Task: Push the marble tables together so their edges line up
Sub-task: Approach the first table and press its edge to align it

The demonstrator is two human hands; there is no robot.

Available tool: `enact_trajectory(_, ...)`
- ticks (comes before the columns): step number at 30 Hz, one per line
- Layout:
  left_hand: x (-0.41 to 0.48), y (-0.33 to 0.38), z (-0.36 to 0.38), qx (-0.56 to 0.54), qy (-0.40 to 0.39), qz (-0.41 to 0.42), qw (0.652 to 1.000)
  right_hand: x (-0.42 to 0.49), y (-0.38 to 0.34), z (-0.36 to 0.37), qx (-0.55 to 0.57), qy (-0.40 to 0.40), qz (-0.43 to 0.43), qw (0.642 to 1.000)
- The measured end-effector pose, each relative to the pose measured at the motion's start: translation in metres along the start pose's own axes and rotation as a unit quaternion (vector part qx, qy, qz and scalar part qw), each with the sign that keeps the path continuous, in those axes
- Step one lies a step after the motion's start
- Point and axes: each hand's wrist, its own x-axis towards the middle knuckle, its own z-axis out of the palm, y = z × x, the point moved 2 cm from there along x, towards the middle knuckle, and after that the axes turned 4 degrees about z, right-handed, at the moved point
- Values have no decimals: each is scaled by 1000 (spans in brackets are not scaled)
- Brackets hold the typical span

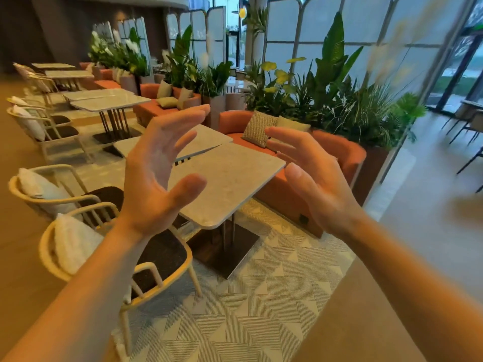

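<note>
Looking down from the head camera, both hands are lifted in the air in front of the tables, palms turned toward each other, fingers spread wide and holding nothing. The left hand (156, 178) and the right hand (311, 178) touch neither top.

The near table (230, 178) stands ahead and below, between the two hands, on a dark square base (227, 246). The far table (209, 137) sits just behind it. A dark wedge-shaped gap (201, 154) runs between their facing edges, from the chair side at left to the sofa (347, 158) side at right. It closes to almost nothing at the sofa end and opens toward the chairs, so the tops look skewed, not parallel.

Closing it probably means swinging the chair-side end of one table toward the other. In the picture the left hand lies over that wide end, while the right hand lies past the near table's sofa-side corner.

The left hand hides the wide end of the gap, the near table's left corner and much of the far table. Whether the tops touch at the narrow end I cannot tell. A chair (162, 257) stands close by the near table's left side.
</note>
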Motion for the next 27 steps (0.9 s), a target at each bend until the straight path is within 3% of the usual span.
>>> enact_trajectory(8, 62, -106, 94, -1, 38, -37, 999, 73, 115, -97, 14, -36, 2, 999)
enact_trajectory(20, 122, -240, 250, 106, 89, -102, 985, 153, 321, -222, 86, -118, -37, 989)
enact_trajectory(27, 130, -308, 311, 146, 149, -163, 964, 209, 419, -248, 145, -193, -40, 970)
